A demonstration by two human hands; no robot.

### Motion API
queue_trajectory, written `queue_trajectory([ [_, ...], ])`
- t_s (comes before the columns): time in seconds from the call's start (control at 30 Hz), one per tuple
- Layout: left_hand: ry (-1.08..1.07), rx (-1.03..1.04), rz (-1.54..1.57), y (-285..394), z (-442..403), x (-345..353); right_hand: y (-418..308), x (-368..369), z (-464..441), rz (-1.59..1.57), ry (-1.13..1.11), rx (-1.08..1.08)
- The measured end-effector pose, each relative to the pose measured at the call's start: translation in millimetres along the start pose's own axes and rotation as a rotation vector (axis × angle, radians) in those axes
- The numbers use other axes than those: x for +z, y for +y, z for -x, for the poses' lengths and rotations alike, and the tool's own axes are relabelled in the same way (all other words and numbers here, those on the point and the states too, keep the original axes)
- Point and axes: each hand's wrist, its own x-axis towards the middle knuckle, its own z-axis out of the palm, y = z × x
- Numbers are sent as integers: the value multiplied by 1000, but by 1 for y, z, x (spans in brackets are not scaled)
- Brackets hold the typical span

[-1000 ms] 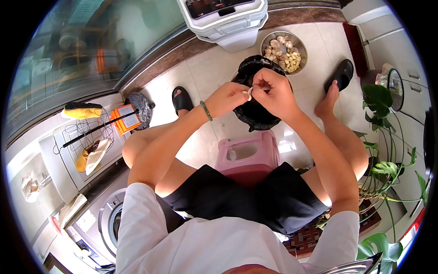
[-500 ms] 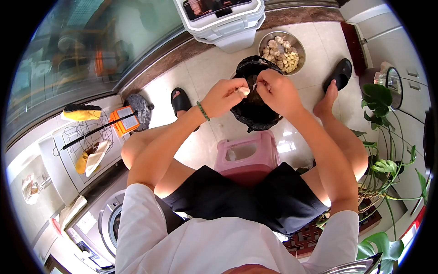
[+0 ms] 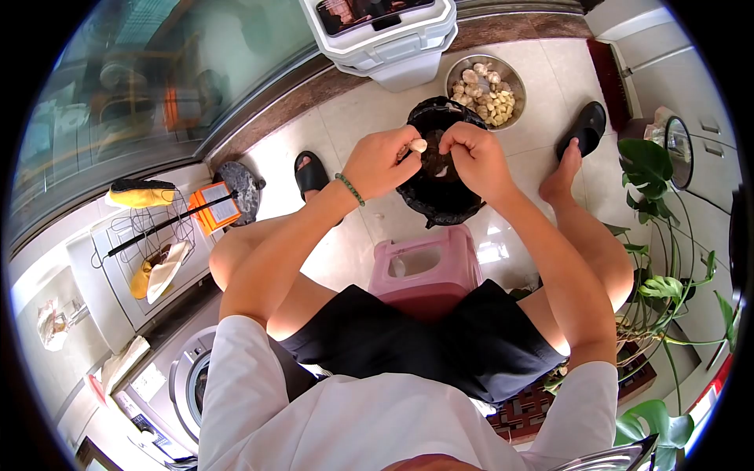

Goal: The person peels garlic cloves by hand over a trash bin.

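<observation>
My left hand [image 3: 382,163], with a green bead bracelet at the wrist, pinches a garlic clove [image 3: 419,146] between thumb and fingers over the bin's left rim. Close by on the right, my right hand [image 3: 477,162] is closed, its thumb and forefinger pressed together; whatever lies between them is too small or hidden to make out. Beneath both hands stands a bin [image 3: 430,210] lined with a black bag, with pale scraps inside. Beyond it, a metal bowl [image 3: 521,96] holds whole garlic bulbs [image 3: 470,88] and peeled cloves [image 3: 498,107].
A pink stool [image 3: 385,263] is between my legs. At the back stands a light grey box [image 3: 400,59] with a phone [image 3: 365,14] on top. Potted plants [image 3: 660,286] are at right, a wire rack [image 3: 149,228] and washing machine [image 3: 184,385] at left.
My right hand has turned slightly and moved a little away from the clove. The clove sits slightly higher in my left fingers. A pale scrap now shows below my right fingertips.
</observation>
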Motion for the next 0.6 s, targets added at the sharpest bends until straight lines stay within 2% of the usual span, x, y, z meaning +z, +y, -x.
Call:
queue_trajectory([
  [0.03,-8,12,-38,0,0,-1,-4,2,-1,0,-1,-1],
  [0.1,-17,4,5,1,0,1,-17,11,0,-304,115,88],
  [0.17,-23,-2,47,0,1,1,-18,14,0,-308,77,64],
  [0.23,-23,-79,251,-4,1,3,-18,16,-1,-310,40,37],
  [0.3,15,-115,359,-4,2,6,-20,16,-3,-565,63,169],
  [0.47,70,-110,643,-5,2,16,-19,10,-4,-663,47,253],
  [0.6,-49,-231,870,1,3,13,-19,10,-5,-593,41,248],
])
